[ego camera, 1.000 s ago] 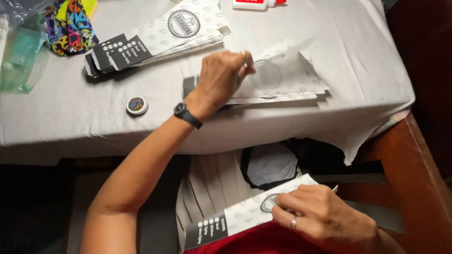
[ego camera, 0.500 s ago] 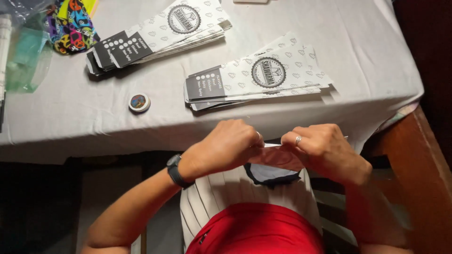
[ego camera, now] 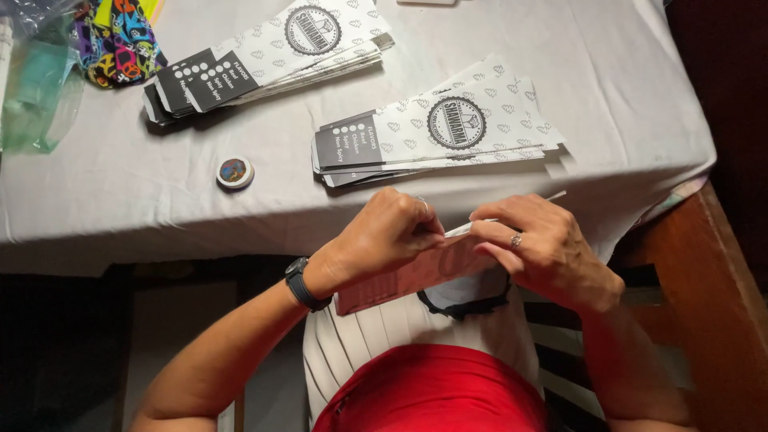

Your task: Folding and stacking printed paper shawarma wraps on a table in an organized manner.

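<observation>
My left hand (ego camera: 384,236) and my right hand (ego camera: 544,248) both grip one flat paper sleeve (ego camera: 400,280) over my lap, below the table's front edge. Its plain pinkish back faces me. The left wrist wears a dark watch; a ring shows on the right hand. On the white-clothed table (ego camera: 120,216) just beyond the hands lies a stack of printed white paper sleeves with black ends (ego camera: 432,136). A second such stack (ego camera: 264,56) lies farther back on the left.
A small round tin (ego camera: 235,172) sits on the cloth left of the near stack. A colourful patterned pouch (ego camera: 116,44) and a clear greenish plastic bag (ego camera: 32,96) lie at the back left. A wooden chair frame (ego camera: 704,280) stands at the right.
My left hand left the near stack on the table and came down to my lap. Both hands now hold one sleeve together, turned so its plain side faces up.
</observation>
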